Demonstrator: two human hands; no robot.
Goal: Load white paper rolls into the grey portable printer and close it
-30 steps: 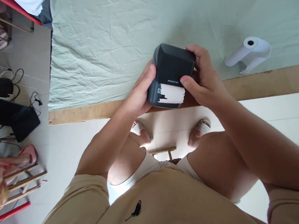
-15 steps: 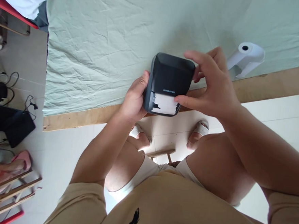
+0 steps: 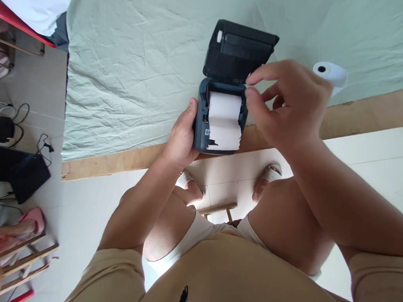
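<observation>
A dark label printer (image 3: 199,123) is gripped along its left side by my left hand (image 3: 182,138), thumb on the edge. Its lid (image 3: 241,52) stands raised toward the far side. Inside lies a white paper roll (image 3: 225,104), whose torn, ragged end hangs over the front edge. My right hand (image 3: 289,102) is at the printer's right side, near the lid hinge. Its thumb and index finger are slightly apart, with nothing visible between them; the other fingers curl beneath. Partly behind this hand, a second white paper roll (image 3: 334,74) rests on the green cloth.
A wrinkled pale green cloth (image 3: 134,72) covers the table, with a bare wooden edge (image 3: 111,162) toward me. On the floor at left are cables (image 3: 17,115) and a black flat object (image 3: 30,178). Another person's foot in a pink shoe (image 3: 36,220) is beside a wooden stool (image 3: 24,263).
The printer's lid has swung up from closed, exposing the paper roll inside. My right hand has moved from the lid's front to the hinge area. The left hand keeps its hold.
</observation>
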